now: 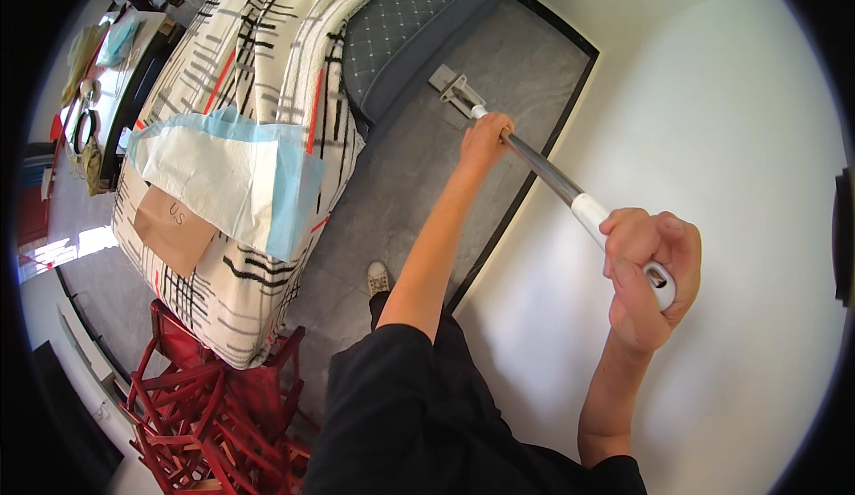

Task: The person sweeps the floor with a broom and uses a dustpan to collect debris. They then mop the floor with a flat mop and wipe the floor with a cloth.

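Observation:
Both of my hands grip a long mop handle (pixel 544 169) of shiny metal with white plastic sleeves. My left hand (pixel 486 139) is closed around its lower part, close above the mop head. Nearer to me, my right hand (pixel 651 271) holds the white top end, whose hanging hole shows between the fingers. The flat mop head (pixel 457 88) rests on the grey floor (pixel 414 167), beside the grey base of the bed. The mop's pad cannot be made out clearly.
A white wall (pixel 728 161) with black skirting runs along the right. Left stands a bed with a patterned blanket (pixel 220 308), a blue-and-white sheet (pixel 220 174) and a brown paper piece (pixel 174 228). Piled red wooden chairs (pixel 214 401) stand lower left, beyond them a cluttered table (pixel 137 60).

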A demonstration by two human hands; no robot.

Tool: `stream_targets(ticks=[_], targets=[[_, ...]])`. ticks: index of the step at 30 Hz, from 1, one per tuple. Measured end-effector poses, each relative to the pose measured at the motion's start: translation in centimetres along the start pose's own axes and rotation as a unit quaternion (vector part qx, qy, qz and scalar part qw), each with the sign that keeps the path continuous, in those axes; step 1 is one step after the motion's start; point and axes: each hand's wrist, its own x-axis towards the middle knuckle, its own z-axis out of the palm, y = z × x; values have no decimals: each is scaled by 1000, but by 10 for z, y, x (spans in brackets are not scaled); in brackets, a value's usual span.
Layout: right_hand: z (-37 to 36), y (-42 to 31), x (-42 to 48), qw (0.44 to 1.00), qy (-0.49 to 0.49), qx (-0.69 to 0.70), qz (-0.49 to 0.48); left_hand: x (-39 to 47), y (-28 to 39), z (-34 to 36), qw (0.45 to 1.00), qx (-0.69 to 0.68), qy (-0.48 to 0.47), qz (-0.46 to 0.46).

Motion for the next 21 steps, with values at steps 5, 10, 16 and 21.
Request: stream_targets(ticks=[5,10,16,21], targets=[[-6,-32,0,999,-32,20,-17,-46,22,-43,1000,2,-13,24],[-8,-62,-6,993,-89,72,20,-103,34,-84,999,8,21,37],[0,-89,-23,979,-152,125,53,-171,42,-125,1000,-7,0,-9],[10,-96,-36,959,-213,175,73,-231,50,-160,999,-19,4,-43]])
